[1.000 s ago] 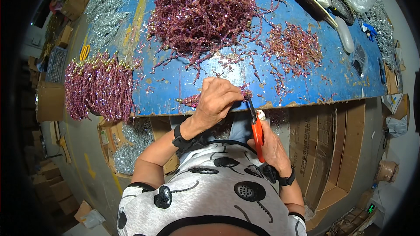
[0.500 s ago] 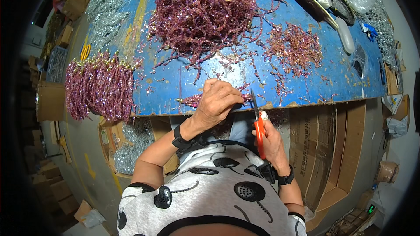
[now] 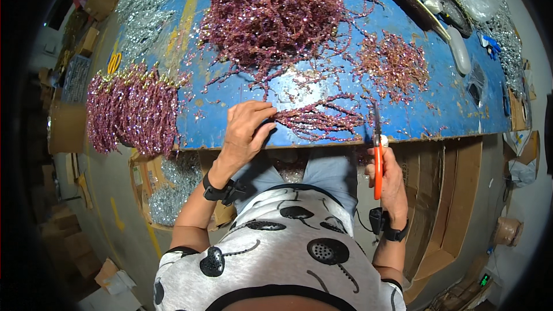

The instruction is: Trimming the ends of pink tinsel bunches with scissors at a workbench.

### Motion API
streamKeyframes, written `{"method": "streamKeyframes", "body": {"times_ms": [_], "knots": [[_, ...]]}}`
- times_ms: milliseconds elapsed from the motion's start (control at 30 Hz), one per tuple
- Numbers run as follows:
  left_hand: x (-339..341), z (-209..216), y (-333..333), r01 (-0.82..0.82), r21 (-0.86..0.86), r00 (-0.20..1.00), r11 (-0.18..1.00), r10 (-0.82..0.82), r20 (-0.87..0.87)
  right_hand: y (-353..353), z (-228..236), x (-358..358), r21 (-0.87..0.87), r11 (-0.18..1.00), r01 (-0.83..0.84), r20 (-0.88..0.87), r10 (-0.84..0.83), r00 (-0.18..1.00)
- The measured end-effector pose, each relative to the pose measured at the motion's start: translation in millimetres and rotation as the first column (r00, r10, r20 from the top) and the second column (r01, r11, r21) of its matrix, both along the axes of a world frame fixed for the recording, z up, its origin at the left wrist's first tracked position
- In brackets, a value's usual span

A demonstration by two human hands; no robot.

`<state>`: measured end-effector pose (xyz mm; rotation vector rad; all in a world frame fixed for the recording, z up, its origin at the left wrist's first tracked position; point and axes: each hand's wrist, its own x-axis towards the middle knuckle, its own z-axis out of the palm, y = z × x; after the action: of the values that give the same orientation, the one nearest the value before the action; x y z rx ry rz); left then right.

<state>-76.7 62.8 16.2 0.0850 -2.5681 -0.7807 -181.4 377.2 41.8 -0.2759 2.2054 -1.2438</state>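
In a pinch, the fingers of my left hand (image 3: 246, 128) are closed on the left end of a bundle of purple-pink glitter strands (image 3: 322, 120). The strands fan out to the right over the table's near edge area. My right hand (image 3: 390, 179) holds orange-handled scissors (image 3: 378, 167), blades pointing away from me, just past the strands' right ends. Something small and white shows beside the handles. Behind my hands lies a big heap of the same purple-pink strands (image 3: 271, 17). Short glittery clippings (image 3: 394, 63) are piled to its right.
Finished-looking purple bunches (image 3: 133, 109) hang over the blue table's (image 3: 224, 129) left edge, near yellow-handled scissors (image 3: 114, 62). Silver strands (image 3: 144, 14) lie at the far left. A brush (image 3: 415, 10) rests at the far right. Cardboard boxes (image 3: 443, 196) stand below the table.
My left hand has moved left, and the strand bundle now stretches out to its right. My right hand has shifted right with the scissors.
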Motion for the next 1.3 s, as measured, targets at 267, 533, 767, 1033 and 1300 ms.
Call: {"method": "streamKeyframes", "body": {"times_ms": [267, 533, 767, 1033, 1300], "knots": [[0.6, -9.9, -6.0, -0.035, -0.120, 0.998, 0.992, 0.041, 0.052, 7.0, 10.6, -63.8, 0.227, 0.970, 0.084, -0.595, 0.070, 0.801], [-6.9, 10.2, -1.9, 0.000, -0.015, 0.998, 1.000, -0.001, -0.069, 2.9, -0.1, -81.9, 0.284, 0.955, 0.090, -0.743, 0.159, 0.650], [-18.9, 46.2, 16.9, 0.246, 0.103, 0.954, 0.964, -0.222, -0.201, -102.6, 9.1, -19.4, -0.042, 0.866, -0.499, -0.866, 0.217, 0.450], [19.3, 68.6, -20.4, 0.147, 0.239, 0.967, 0.960, -0.088, -0.240, -65.2, -3.1, -53.3, -0.036, 0.825, -0.564, -0.508, 0.471, 0.721], [49.0, 18.6, -22.5, 0.038, 0.277, 0.998, 0.960, -0.050, 0.036, -55.5, -3.1, -48.4, -0.124, 0.882, -0.454, 0.052, 0.463, 0.885]]}}
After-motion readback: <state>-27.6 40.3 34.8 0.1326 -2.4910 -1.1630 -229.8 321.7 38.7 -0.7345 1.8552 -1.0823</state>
